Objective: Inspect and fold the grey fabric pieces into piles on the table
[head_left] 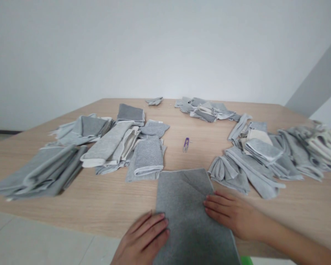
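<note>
A grey rectangular piece of fabric (186,209) lies flat at the near edge of the table, its lower end running out of the picture. On its left edge rests my left hand (145,239), fingers stretched out. My right hand (230,213) lies flat on the right edge, a little farther up, with its fingers extended across the cloth. Neither hand grips anything. A crease runs slantwise near the cloth's upper right corner. Beyond the cloth lies a pair of purple-handled thread snips (186,144).
Folded grey cloths (149,156) and a larger folded bundle (49,173) cover the left of the wooden table (113,206). Heaped fabric pieces (259,154) lie on the right. More scraps (206,109) sit at the back, before a white wall (165,48).
</note>
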### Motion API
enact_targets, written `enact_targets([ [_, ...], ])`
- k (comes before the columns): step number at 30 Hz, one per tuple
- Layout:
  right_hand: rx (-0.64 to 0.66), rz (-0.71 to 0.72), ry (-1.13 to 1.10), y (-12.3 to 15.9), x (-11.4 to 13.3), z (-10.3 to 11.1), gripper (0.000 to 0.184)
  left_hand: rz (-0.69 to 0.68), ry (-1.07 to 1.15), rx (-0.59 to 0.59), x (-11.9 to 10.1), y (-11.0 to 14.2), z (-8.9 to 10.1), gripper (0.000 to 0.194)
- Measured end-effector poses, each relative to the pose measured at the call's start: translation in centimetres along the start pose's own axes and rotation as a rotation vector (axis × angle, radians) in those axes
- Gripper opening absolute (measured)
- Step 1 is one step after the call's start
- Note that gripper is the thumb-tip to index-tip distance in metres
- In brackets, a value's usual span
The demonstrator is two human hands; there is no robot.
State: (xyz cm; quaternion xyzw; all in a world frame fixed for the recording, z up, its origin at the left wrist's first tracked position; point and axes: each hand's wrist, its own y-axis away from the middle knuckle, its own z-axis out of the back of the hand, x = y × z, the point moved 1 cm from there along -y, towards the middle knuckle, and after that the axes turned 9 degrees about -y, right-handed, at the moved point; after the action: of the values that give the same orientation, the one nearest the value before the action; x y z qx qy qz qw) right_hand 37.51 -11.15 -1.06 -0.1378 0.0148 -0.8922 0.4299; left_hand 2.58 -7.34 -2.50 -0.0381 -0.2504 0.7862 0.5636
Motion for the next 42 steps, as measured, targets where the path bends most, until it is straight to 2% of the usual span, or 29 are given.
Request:
enact_targets([
  [4, 0.065, -0.109, -0.176, 0.7, 0.8, 0.7, 0.065, 0.016, -0.163, 0.067, -0.8, 0.3, -0.3, 0.063],
  [9, 0.085, -0.061, -0.208, 1.7, 1.3, 0.3, 0.065, 0.105, -0.183, -0.017, -1.4, 0.3, -0.9, 0.042],
  [13, 0.099, -0.012, -0.225, 1.8, 1.2, 0.0, 0.067, 0.072, -0.224, -0.028, -1.2, -0.1, -0.7, 0.038],
  [19, 0.179, -0.102, -0.286, 1.8, 2.1, 0.1, 0.073, 0.095, -0.212, -0.022, -1.4, 0.2, -1.1, 0.034],
  [22, 0.199, -0.157, -0.285, 2.0, 2.6, -0.2, 0.077, 0.097, -0.187, -0.038, -1.3, 0.5, -1.4, 0.038],
  [25, 0.17, -0.166, -0.271, 2.2, 3.1, -0.5, 0.085, 0.053, -0.173, -0.027, -0.8, 0.8, -1.3, 0.053],
  [27, 0.142, -0.166, -0.259, 2.4, 3.3, -0.6, 0.089, 0.041, -0.143, -0.011, -0.5, 1.0, -1.4, 0.055],
  [32, 0.138, -0.187, -0.273, 2.6, 3.1, -0.7, 0.075, 0.091, -0.025, -0.048, 0.1, 1.3, -1.4, 0.045],
  [39, 0.096, -0.215, -0.379, 2.5, 2.5, -0.7, 0.052, 0.246, 0.162, -0.094, 0.2, 1.1, -1.4, 0.039],
  [42, 0.033, -0.229, -0.43, 2.5, 2.3, -1.0, 0.049, 0.323, 0.213, -0.099, 0.1, 1.2, -1.7, 0.034],
])
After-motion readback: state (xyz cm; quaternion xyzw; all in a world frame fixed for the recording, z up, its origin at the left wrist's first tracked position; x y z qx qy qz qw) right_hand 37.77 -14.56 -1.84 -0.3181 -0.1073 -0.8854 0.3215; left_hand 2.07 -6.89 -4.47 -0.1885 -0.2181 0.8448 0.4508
